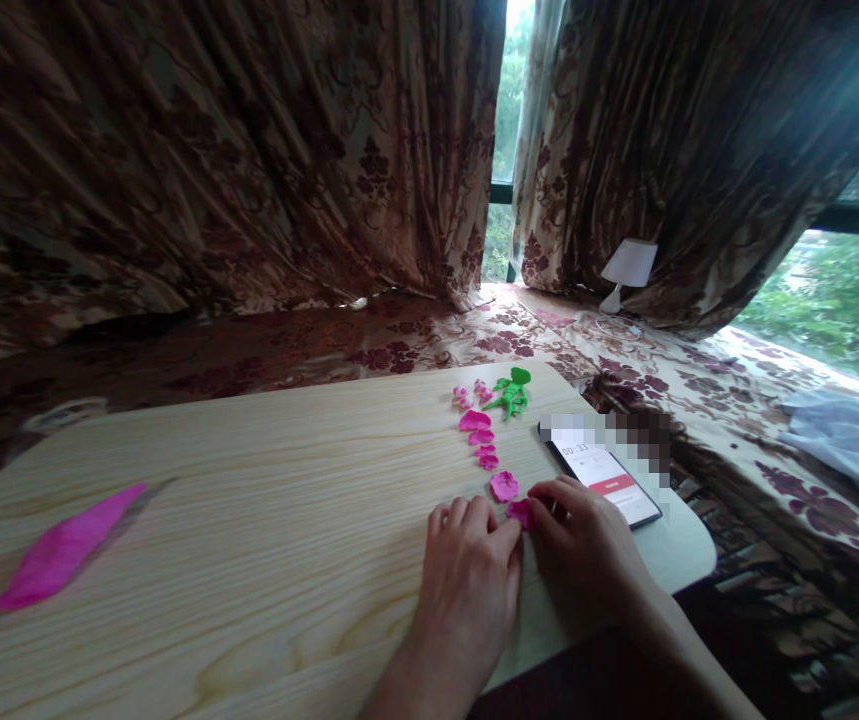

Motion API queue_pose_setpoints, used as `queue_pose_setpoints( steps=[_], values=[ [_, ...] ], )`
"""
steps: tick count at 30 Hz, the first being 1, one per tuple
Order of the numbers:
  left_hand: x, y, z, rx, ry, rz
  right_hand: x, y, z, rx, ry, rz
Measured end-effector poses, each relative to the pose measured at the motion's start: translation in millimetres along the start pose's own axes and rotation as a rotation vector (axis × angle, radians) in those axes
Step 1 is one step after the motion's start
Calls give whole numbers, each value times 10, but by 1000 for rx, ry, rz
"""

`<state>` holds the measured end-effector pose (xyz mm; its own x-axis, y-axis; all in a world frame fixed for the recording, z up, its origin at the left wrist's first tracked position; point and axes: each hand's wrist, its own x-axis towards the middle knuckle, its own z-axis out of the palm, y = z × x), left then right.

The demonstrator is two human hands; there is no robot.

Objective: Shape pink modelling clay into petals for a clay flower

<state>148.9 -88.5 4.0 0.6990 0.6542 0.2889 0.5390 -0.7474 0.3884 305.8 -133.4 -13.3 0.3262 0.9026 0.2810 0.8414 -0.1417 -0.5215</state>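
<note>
A small magenta flower piece (520,513) lies between my two hands at the near right part of the table. My right hand (586,520) pinches its right side with thumb and fingertips. From the left, my left hand (468,555) has its fingers curled, with thumb and forefinger at the piece's other edge. Just beyond sits a round, ruffled magenta flower piece (504,487). Farther up, several more pink petal pieces (481,437) form a line. Small pink-and-white pieces (463,397) and green plastic stems with leaves (513,391) lie at its far end.
A phone (601,475) showing a timer lies right of my hands. On the left of the wooden table (249,480) rests a pointed magenta piece (73,550). Patterned curtains (286,150), a small white lamp (628,265) and white cloth (853,445) are beyond the table.
</note>
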Motion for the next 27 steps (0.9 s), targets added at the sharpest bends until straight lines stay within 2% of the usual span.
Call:
queue_pose_setpoints(
  steps=[7,14,17,23,25,27],
  values=[
    [-3,28,25,33,36,21,28,9,-8,207,-44,47],
    [-11,71,2,15,23,-23,28,-5,-49,-13,-3,-5],
    [-6,76,-6,-10,27,-37,6,-21,-83,-4,20,-19],
    [-44,100,-32,-40,18,-7,-50,-105,-72,-27,-98,-131],
    [-118,49,-94,-61,35,4,-62,-117,-63,-29,-92,-120],
    [-250,-146,-206,-67,87,9,-68,-107,-66,-10,-85,-107]
  ],
)
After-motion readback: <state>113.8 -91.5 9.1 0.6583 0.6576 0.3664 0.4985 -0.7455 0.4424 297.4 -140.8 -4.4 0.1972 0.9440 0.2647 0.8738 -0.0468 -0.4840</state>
